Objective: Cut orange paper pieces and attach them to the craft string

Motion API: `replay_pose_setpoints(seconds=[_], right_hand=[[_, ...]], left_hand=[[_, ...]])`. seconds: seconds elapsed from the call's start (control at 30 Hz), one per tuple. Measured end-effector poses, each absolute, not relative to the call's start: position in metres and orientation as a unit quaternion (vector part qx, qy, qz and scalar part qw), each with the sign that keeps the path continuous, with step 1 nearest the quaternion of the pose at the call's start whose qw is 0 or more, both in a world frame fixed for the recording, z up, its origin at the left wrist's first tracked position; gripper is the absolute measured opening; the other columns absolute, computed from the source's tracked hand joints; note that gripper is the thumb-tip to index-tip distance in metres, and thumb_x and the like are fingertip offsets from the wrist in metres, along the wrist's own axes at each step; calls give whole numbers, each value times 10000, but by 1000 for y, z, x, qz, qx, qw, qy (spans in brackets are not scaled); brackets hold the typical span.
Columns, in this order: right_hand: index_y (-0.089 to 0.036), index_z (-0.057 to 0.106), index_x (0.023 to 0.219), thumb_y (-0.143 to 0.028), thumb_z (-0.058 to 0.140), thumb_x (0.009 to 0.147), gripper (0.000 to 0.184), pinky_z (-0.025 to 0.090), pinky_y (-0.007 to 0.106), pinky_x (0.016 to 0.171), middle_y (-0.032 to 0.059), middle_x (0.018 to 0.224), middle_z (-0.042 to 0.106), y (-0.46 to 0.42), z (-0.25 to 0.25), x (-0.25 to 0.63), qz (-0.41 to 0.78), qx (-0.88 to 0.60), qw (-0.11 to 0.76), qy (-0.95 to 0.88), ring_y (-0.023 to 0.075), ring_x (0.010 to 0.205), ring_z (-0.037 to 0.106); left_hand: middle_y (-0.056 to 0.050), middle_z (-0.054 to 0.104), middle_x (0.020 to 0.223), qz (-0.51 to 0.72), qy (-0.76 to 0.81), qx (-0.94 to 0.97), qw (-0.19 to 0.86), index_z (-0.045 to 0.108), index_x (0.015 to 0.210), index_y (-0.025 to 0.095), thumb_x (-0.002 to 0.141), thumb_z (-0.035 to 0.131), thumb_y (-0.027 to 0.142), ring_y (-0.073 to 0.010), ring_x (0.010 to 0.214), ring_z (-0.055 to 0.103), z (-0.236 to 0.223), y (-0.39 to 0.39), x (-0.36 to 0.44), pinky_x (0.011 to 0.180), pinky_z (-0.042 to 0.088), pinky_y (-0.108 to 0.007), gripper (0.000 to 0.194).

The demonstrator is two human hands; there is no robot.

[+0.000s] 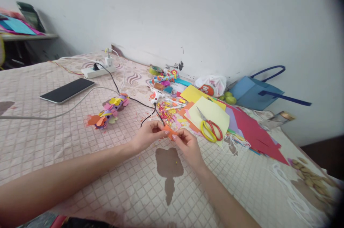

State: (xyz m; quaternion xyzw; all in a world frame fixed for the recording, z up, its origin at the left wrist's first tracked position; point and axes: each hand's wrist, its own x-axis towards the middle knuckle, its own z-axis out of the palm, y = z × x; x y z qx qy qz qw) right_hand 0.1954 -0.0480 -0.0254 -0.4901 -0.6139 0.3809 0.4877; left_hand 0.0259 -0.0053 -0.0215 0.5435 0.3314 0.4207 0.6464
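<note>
Between my two hands is a small piece of orange paper (169,132), pinched from both sides above the table. My left hand (150,134) closes thumb and fingers on its left edge. On the opposite edge, my right hand (189,146) grips it the same way. Just behind my hands lie colourful paper scraps (168,111) and a white glue gun (156,97) with a black cord. Off to the left rests a purple paper tube (109,114) covered with pink, yellow and orange paper petals. Scissors (211,129) with yellow and red handles lie on pale yellow paper (223,117) at the right.
A tablet or large phone (67,91) and a power strip (98,71) are on the left, with cables crossing the patterned tablecloth (129,185). Red paper sheets (255,133), white string (238,142) and a blue bag (256,93) sit on the right, near the wall.
</note>
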Motion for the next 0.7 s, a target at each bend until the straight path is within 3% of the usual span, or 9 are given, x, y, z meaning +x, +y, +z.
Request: replay_pose_setpoints(seconds=[0.3,0.7], right_hand=[[-186,572,733,-314,586,802,146,411,249,608,-11,677,551,-50,-24,193,386,-491,475,-619,138,641,510],[-178,553,712,-313,540,835,184,387,239,582,-12,654,528,-50,-23,193,372,-498,457,-636,126,619,475]], left_hand=[[-15,645,689,424,328,536,652,494,856,121,651,747,265,-121,629,627,-15,-7,25,598,475,-243,356],[-15,636,678,417,335,557,635,497,875,127,644,744,307,-148,634,640,-18,-7,25,588,478,-256,384]])
